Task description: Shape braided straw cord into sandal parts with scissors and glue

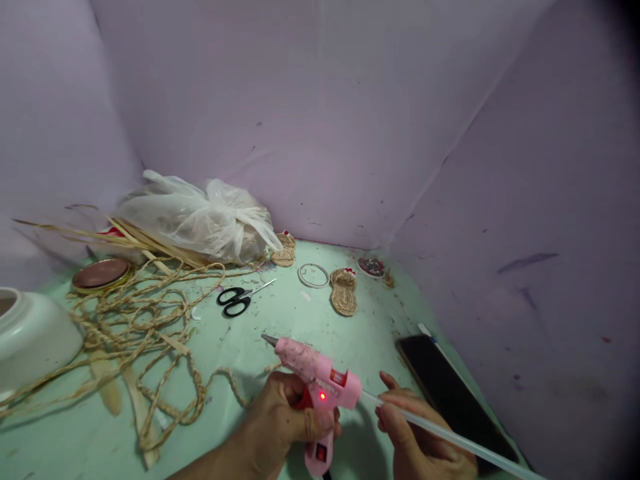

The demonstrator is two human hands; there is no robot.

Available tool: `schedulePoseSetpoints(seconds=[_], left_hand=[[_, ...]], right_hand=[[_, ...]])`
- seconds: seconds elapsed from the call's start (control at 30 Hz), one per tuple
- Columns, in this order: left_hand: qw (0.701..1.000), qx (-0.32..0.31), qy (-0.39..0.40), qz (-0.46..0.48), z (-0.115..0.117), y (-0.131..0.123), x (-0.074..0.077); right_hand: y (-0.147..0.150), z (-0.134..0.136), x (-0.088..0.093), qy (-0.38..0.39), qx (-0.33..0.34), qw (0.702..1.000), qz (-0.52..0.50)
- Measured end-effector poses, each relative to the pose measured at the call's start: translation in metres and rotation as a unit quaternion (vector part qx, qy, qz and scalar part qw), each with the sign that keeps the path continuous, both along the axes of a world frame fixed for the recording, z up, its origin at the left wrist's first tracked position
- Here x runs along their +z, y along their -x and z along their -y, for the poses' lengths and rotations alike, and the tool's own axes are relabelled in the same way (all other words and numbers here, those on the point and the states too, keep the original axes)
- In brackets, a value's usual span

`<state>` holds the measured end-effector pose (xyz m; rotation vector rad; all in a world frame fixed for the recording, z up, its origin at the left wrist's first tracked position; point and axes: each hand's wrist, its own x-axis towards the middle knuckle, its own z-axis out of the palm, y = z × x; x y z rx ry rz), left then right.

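Observation:
My left hand (285, 423) is wrapped round the handle of a pink hot glue gun (313, 373), its red light lit and its nozzle pointing to the upper left. Between the fingers of my right hand (417, 427) is a long translucent glue stick (460, 440). The stick's front end meets the back of the gun; how deep it sits inside I cannot tell. Beyond the gun lies a small sole-shaped braided piece (343, 297) with red bits at its top. A braided straw rope (165, 320) runs from a tangle at left toward my left hand.
Black-handled scissors (237, 301) and a white ring (313, 275) lie past the gun. A dark phone (450, 393) is at right beside the wall. At left stand a white jar (40, 340) and a round lid (101, 275). A plastic bag (200, 217) rests against the back wall.

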<state>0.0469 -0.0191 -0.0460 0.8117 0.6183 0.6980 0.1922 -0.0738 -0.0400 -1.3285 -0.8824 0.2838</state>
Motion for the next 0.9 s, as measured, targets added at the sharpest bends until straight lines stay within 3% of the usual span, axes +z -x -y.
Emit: schedulePoseSetpoints(seconds=[0.1,0.2,0.47,0.57,0.7,0.83,0.9], left_hand=[[1.0,-0.008,0.001,0.002,0.001,0.0,0.002],[1.0,-0.015,-0.008,-0.001,0.0,0.0,0.001],[1.0,-0.027,-0.002,-0.003,-0.001,0.003,-0.001],[1.0,-0.025,0.004,-0.007,-0.001,0.003,0.0],[1.0,-0.026,0.006,-0.015,-0.003,0.004,0.003],[0.999,-0.028,0.005,-0.017,-0.003,0.004,0.003],[1.0,-0.026,-0.001,-0.007,-0.002,0.003,0.002]], right_hand=[[0.002,0.0,0.006,-0.026,0.047,0.998,0.032],[0.001,0.0,0.007,-0.045,0.046,0.997,0.037],[-0.03,0.0,-0.005,0.112,0.191,0.975,0.017],[-0.029,0.003,-0.003,0.132,0.164,0.977,0.042],[-0.02,0.006,0.001,0.092,0.115,0.987,0.058],[-0.015,0.006,0.003,0.112,0.14,0.983,0.044],[-0.012,0.006,0.004,0.099,0.112,0.988,0.029]])
